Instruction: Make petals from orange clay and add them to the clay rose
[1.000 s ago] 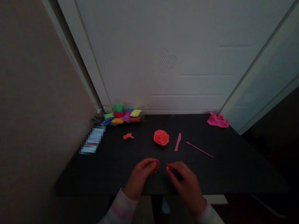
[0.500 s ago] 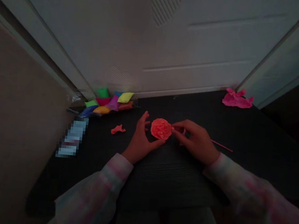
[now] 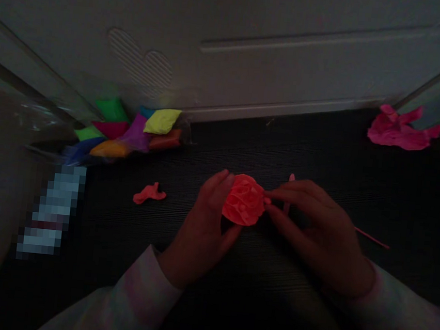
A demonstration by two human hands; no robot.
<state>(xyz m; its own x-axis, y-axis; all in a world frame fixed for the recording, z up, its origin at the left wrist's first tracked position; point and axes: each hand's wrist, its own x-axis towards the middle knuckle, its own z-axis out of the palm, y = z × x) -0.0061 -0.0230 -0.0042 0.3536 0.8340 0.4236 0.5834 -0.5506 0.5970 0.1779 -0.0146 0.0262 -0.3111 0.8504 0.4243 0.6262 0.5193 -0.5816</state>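
Note:
An orange-red clay flower point(image 3: 243, 200) sits on the dark table point(image 3: 322, 154). My left hand point(image 3: 198, 230) cups its left side, with fingers curled round it and thumb under its lower edge. My right hand point(image 3: 315, 226) touches the flower's right edge with pinched fingertips. A pink plastic knife point(image 3: 290, 179) and a thin pink stick point(image 3: 372, 238) lie mostly hidden behind my right hand.
A small orange clay scrap point(image 3: 149, 193) lies left of the flower. Several coloured clay packets point(image 3: 130, 130) are heaped at the back left against a white door. A crumpled pink wrapper point(image 3: 400, 129) lies at the back right. A blurred-out item point(image 3: 52, 211) lies at the left edge.
Both hands went from the table's near edge forward to the flower and closed in on it from both sides. The view has come closer and lower.

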